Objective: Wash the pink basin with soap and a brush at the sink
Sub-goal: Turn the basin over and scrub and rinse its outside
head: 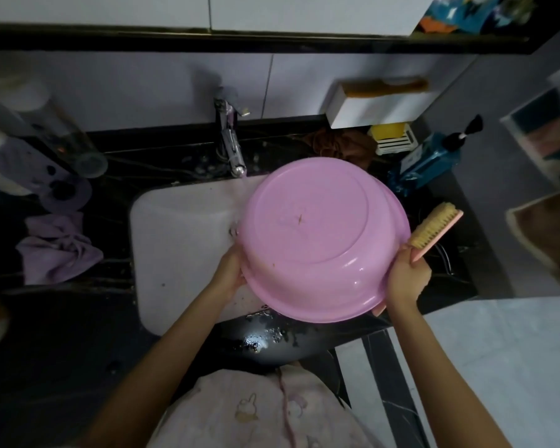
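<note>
The pink basin [317,234] is turned bottom up and tilted over the right half of the white sink [178,234]. My left hand [232,273] grips its near-left rim. My right hand [406,276] holds the pink handle of a brush [434,229] with tan bristles, and rests against the basin's right rim. The brush head points up and to the right, clear of the basin. Water runs from the chrome tap [232,147] down past the basin's far-left edge.
On the dark counter lie a lilac cloth [57,247] at the left, a brown cloth [340,145], a yellow soap in a white dish [390,137] and a blue pump bottle [430,158] behind the basin. A clear cup [68,140] stands far left. Water drops lie on the counter's front edge.
</note>
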Demonstrator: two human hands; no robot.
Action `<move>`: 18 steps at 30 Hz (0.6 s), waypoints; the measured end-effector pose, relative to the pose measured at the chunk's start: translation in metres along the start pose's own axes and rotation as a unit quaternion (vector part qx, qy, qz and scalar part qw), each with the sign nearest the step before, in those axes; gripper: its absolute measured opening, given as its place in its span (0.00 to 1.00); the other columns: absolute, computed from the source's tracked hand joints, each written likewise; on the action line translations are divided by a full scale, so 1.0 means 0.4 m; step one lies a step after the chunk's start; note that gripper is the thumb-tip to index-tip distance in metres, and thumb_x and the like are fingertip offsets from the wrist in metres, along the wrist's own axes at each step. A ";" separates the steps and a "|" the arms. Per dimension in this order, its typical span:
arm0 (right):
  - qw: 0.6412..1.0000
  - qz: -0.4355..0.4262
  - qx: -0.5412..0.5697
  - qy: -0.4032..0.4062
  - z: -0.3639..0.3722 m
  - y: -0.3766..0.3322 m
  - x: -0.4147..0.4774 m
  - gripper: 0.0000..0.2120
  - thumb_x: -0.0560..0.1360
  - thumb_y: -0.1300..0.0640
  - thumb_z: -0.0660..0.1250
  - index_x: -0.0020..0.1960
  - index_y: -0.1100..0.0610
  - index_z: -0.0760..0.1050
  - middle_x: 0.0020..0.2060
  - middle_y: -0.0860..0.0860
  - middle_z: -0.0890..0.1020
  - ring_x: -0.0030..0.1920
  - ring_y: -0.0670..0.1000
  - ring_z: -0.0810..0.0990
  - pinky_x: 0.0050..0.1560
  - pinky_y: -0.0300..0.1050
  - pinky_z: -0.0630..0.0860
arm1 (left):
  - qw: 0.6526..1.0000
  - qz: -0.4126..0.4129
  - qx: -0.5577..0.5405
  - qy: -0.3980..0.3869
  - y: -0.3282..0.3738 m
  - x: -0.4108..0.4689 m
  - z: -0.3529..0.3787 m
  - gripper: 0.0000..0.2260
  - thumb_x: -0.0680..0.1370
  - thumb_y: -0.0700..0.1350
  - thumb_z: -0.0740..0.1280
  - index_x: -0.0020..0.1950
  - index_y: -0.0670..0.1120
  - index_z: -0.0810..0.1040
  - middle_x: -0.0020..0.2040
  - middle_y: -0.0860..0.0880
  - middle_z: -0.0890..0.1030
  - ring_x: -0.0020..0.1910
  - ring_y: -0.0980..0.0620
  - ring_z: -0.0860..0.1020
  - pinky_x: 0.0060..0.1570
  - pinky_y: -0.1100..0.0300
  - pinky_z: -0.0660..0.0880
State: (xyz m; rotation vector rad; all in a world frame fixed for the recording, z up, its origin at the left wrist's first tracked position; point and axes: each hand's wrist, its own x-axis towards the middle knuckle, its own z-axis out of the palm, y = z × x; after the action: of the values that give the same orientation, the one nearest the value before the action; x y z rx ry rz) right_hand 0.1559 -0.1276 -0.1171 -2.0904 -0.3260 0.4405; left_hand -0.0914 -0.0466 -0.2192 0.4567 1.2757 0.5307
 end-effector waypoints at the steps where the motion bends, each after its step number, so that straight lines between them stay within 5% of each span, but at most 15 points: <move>1: 1.000 -0.001 0.014 -0.008 -0.008 0.002 -0.003 0.09 0.80 0.56 0.59 0.45 0.58 0.75 0.37 0.50 0.78 0.38 0.48 0.77 0.36 0.39 0.72 | 0.999 0.027 -0.016 0.013 -0.009 0.016 0.006 0.14 0.79 0.47 0.58 0.63 0.49 0.75 0.52 0.51 0.81 0.49 0.52 0.78 0.45 0.57 0.76; 5: 0.998 -0.029 0.017 -0.053 -0.033 -0.008 0.006 0.07 0.78 0.60 0.60 0.44 0.60 0.74 0.35 0.50 0.76 0.38 0.50 0.74 0.37 0.39 0.70 | 0.992 0.082 -0.046 0.085 0.015 0.060 0.018 0.13 0.79 0.44 0.61 0.62 0.44 0.77 0.57 0.48 0.80 0.55 0.49 0.78 0.54 0.57 0.75; 10: 0.996 0.009 0.022 -0.087 -0.027 -0.037 0.051 0.06 0.78 0.54 0.62 0.49 0.57 0.74 0.39 0.48 0.77 0.46 0.52 0.76 0.39 0.39 0.71 | 0.994 0.098 -0.018 0.052 0.075 0.073 0.030 0.08 0.77 0.39 0.61 0.48 0.46 0.79 0.44 0.50 0.81 0.43 0.52 0.77 0.42 0.61 0.74; 14: 0.980 0.147 0.059 -0.118 -0.008 -0.068 0.087 0.24 0.75 0.47 0.64 0.65 0.59 0.69 0.49 0.52 0.78 0.48 0.51 0.77 0.41 0.43 0.73 | 0.997 0.077 -0.005 0.020 0.133 0.087 0.036 0.07 0.76 0.48 0.64 0.41 0.48 0.78 0.31 0.55 0.83 0.39 0.53 0.76 0.41 0.60 0.72; 18: 0.977 0.143 0.042 -0.150 0.007 -0.074 0.088 0.28 0.74 0.45 0.66 0.68 0.60 0.67 0.52 0.53 0.78 0.47 0.51 0.78 0.49 0.48 0.74 | 0.998 0.060 0.000 0.003 0.170 0.093 0.038 0.10 0.80 0.44 0.60 0.41 0.46 0.77 0.27 0.55 0.81 0.38 0.53 0.76 0.39 0.61 0.73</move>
State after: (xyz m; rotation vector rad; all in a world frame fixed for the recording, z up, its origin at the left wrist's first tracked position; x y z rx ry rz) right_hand 0.1848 -0.0963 -0.0997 -1.9941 -0.1760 0.9312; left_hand -0.0773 0.0296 -0.2039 0.5342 1.2592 0.6336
